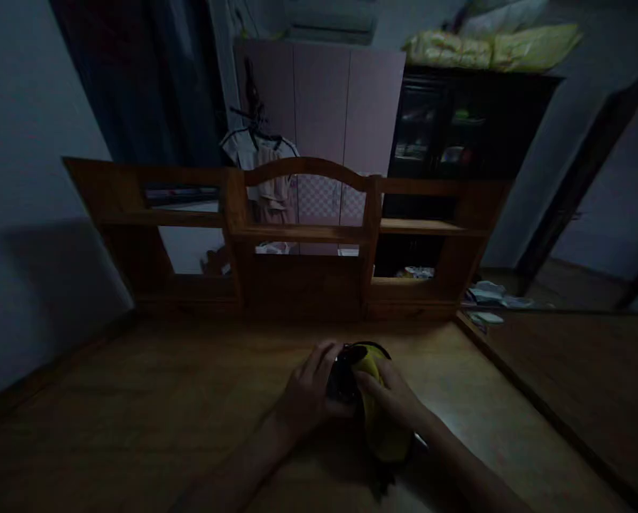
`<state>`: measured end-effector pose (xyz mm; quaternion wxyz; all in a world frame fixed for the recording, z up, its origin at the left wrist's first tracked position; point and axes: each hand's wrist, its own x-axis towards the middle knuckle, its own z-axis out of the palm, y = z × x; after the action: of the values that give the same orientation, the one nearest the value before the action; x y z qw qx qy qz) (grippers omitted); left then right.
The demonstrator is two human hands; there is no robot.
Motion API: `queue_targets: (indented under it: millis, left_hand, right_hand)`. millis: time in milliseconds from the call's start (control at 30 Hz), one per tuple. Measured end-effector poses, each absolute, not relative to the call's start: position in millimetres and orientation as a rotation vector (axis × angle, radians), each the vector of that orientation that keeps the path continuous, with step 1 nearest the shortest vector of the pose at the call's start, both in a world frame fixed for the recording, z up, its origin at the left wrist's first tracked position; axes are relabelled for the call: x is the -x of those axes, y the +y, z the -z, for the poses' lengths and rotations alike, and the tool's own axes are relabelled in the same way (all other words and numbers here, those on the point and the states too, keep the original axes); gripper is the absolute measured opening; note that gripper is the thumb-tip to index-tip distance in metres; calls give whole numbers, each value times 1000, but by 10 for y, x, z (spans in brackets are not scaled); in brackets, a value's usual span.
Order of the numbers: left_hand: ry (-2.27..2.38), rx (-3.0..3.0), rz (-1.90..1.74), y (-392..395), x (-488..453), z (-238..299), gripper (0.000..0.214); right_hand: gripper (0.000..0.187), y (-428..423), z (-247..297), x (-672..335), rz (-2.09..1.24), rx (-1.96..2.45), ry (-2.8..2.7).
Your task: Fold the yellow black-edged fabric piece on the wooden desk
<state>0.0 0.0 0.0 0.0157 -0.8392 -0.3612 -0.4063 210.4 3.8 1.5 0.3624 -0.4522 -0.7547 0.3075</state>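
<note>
My left hand (pixel 311 388) is closed around the left side of a dark, glossy, rounded object (pixel 342 379), whose kind I cannot make out in the dim light. A thin black curved edge or strap (pixel 379 347) arches at its top right. In my right hand (pixel 396 395), a yellow cloth (pixel 386 431) is pinched between thumb and fingers against the dark object's right side. The cloth hangs down toward me, with a dark ragged shape (pixel 386 481) below it. A small shiny tip (pixel 420 442) shows beside my right wrist.
Under my hands is a wide wooden surface (pixel 191 385), with a raised edge (pixel 532 399) on the right. A wooden shelf unit (pixel 302 231) spans the far side, its cubbies partly filled. A wall (pixel 30 214) borders the left. Beyond stand a pink wardrobe (pixel 322 107) and dark cabinet (pixel 468 128).
</note>
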Motion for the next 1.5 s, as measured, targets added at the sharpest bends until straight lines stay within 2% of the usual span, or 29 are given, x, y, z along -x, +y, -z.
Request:
queue_targets:
  millis: [200, 467, 867, 1200, 1500]
  left_hand:
    - [-1128, 2634, 1280, -8, -27, 6, 92]
    - [-1123, 2680, 1236, 27, 12, 51, 95]
    - [-1137, 2732, 1292, 25, 25, 56, 90]
    - [-1050, 2733, 1219, 46, 1, 51, 97]
    - [-868, 2694, 1008, 69, -4, 15, 94]
  right_hand:
    - [31, 14, -63, -2109, -776, 1153, -1946]
    - [29, -14, -148, -2076, -795, 1121, -1969]
    - [29, -2, -146, -2064, -775, 1095, -1995]
    - [16, 6, -128, -2078, -647, 1063, -2041]
    - [38, 81, 101, -2075, -344, 1063, -2130]
